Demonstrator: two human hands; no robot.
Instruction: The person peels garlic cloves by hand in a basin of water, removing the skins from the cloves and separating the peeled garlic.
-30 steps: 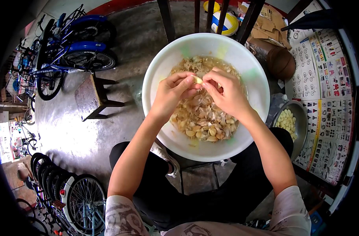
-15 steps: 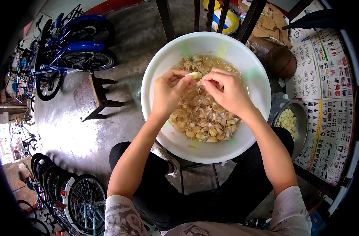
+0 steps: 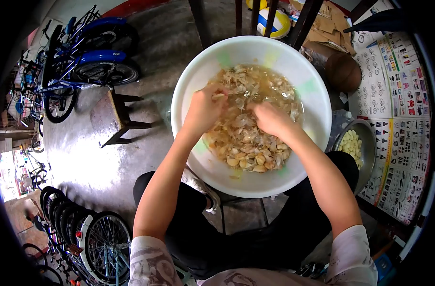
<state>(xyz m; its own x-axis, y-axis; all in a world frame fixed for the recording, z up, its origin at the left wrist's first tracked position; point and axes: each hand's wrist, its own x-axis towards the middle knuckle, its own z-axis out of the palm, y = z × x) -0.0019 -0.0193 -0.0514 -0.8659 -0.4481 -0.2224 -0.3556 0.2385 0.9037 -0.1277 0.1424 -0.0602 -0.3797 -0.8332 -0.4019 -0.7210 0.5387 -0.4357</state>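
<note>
A large white basin [image 3: 317, 128] holds water with garlic cloves [image 3: 259, 168] and loose papery garlic skins [image 3: 248, 121]. Over its left part, my left hand [image 3: 205, 108] is closed, with a pale garlic clove [image 3: 219, 96] pinched at the fingertips. My right hand [image 3: 273, 119] is low over the middle of the basin, its curled fingers pointing down at the wet skins. Those fingertips are blurred and partly hidden, so what they hold, if anything, does not show. Peeled cloves [image 3: 351, 144] lie in a metal bowl [image 3: 368, 152] to the right of the basin.
A small wooden stool [image 3: 113, 117] stands on the left, with bicycles [image 3: 98, 66] behind it and more wheels [image 3: 108, 245] at lower left. Dark bars [image 3: 270, 19], a ball [image 3: 276, 25] and a brown basketball [image 3: 343, 72] are beyond the basin. A printed sheet [image 3: 398, 143] lies at right.
My hands have moved apart. The right hand has dropped lower toward the skins, while the left has shifted slightly left with the clove and turned.
</note>
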